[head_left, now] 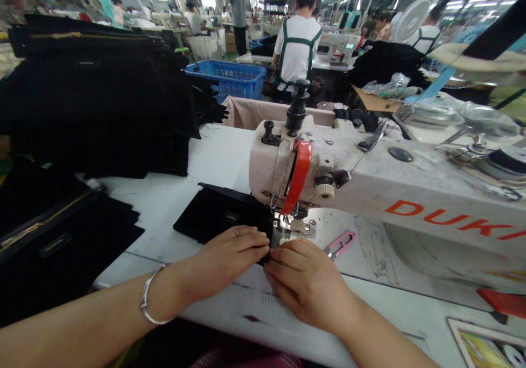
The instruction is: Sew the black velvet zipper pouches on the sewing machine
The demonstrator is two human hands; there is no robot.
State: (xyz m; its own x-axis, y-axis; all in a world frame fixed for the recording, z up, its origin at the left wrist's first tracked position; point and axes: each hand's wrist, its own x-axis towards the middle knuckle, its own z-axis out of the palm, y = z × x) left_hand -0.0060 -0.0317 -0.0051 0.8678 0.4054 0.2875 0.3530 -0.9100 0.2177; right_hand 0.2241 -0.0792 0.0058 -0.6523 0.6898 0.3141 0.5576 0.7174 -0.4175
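A black fabric piece (209, 214) with a small lettered label lies on the white machine table, its right edge under the presser foot (293, 224) of the sewing machine (283, 165). My left hand (230, 255), with a ring and a bangle, holds the piece near its front right corner, fingers together and pressed on it. My right hand (308, 277) meets it just in front of the foot, fingers closed on the fabric's edge; the fingertips are partly hidden. Pink-handled thread snips (342, 243) lie right of the foot.
Stacked black fabric pieces (94, 99) rise at the left, with more black zippered pieces (53, 242) in front. A blue basket (230, 77) and a cloth-lined bin (267, 113) stand behind the machine. A person (298, 39) works farther back.
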